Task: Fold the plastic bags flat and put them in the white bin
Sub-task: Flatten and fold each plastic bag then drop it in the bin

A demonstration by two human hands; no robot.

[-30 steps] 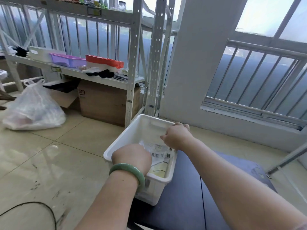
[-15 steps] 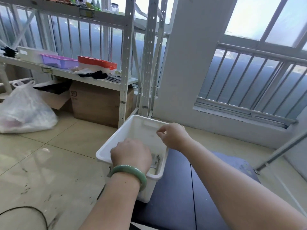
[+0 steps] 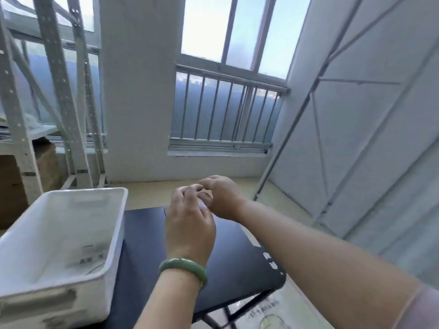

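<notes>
Black table (image 3: pixel 237 252) is keeping the white bin (image 3: pixel 117 233) within reach at left; left hand (image 3: pixel 190 224) and right hand (image 3: pixel 221 198) are hovering, loosely curled, seemingly empty.

I am in a store room, or a closed-in balcony used for keeping stuff. Tall metal racks (image 3: pixel 59 91) with rows of holes stand on my left, and a brown cardboard box (image 3: pixel 9 186) sits under a shelf (image 3: pixel 31 132). The window (image 3: pixel 204 27) has bars (image 3: pixel 215 110) across it. The floor (image 3: pixel 147 198) is pale tile. A white bin (image 3: pixel 118 233) sits on a small black table (image 3: pixel 237 245).
</notes>
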